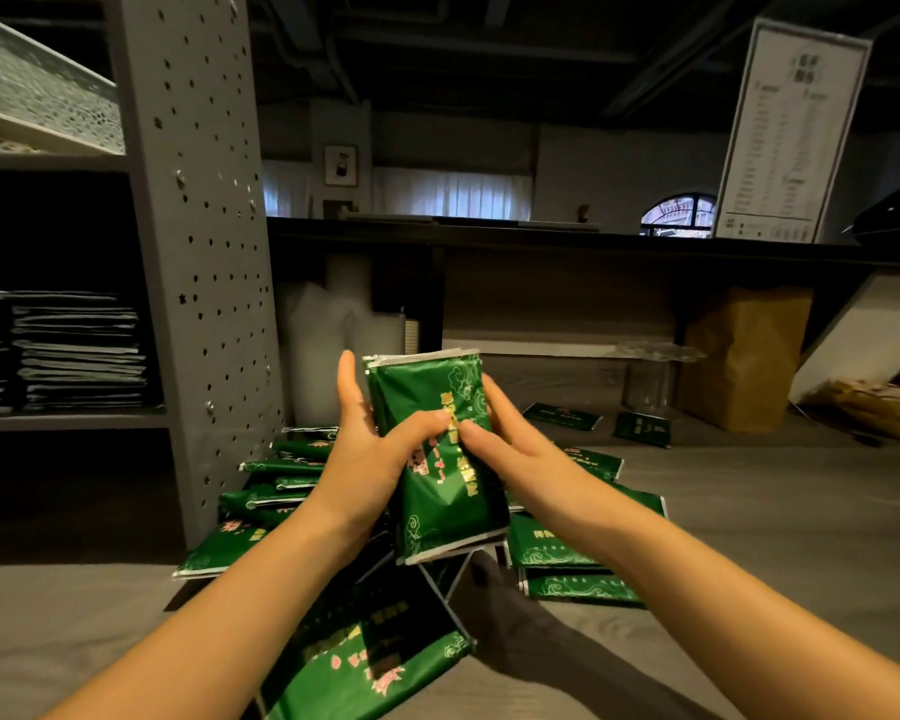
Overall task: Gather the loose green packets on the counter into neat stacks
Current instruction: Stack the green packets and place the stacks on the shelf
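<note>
A bundle of green packets (440, 454) with gold and pink print stands upright above the counter, held between both hands. My left hand (372, 449) grips its left edge, thumb across the front. On the right side, my right hand (500, 433) holds it with the thumb on the front. Under and around my arms, several loose green packets lie in a heap (281, 491). More are piled at the right (567, 558) and near the front (380, 662). Two separate packets (562, 415) (641, 428) lie farther back.
A grey perforated shelf post (204, 252) stands at the left, with stacked flat items (79, 350) on its shelf. A brown paper bag (744, 356) and clear plastic cups (650, 376) stand at the back right. The grey counter (775, 511) stretches to the right.
</note>
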